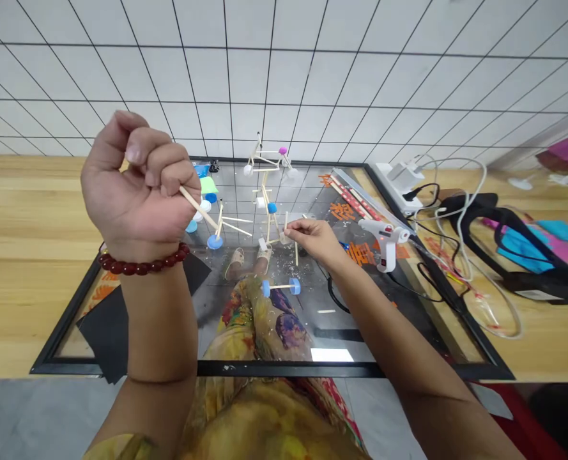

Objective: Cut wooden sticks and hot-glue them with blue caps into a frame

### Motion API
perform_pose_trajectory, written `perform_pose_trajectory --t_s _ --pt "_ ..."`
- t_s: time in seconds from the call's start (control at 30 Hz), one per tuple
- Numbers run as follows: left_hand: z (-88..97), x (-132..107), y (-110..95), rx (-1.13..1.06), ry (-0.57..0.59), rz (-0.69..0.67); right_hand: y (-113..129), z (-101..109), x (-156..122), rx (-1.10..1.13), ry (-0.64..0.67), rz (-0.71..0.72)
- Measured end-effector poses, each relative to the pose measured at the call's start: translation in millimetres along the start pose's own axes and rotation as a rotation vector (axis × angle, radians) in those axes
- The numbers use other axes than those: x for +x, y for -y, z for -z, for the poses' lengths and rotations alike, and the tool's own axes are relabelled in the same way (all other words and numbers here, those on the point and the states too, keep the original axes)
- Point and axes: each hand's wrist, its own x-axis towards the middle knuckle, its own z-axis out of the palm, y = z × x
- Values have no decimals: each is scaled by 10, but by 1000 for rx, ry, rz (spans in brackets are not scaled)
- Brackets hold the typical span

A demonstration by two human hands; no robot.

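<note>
The left hand (142, 160) was raised, fingers curled tightly around a wooden stick (200, 209). The right hand (317, 239) had thumb and forefinger pinched together, apparently on a short pale stick (285, 220), over the black-framed glass panel (264, 368).

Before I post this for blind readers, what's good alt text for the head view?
A raised left hand holds a stick; the right hand is among stick models on framed glass. A white glue gun sits to its right.

Left hand (137, 169) holding stick (200, 209), glue gun (386, 244)
</note>
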Motion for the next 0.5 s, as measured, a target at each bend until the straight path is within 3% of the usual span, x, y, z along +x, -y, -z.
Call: perform_pose_trajectory --t_s 0.5 --pt "-10 26 0 9 35 49 -44 -7 105 -228 -85 119"
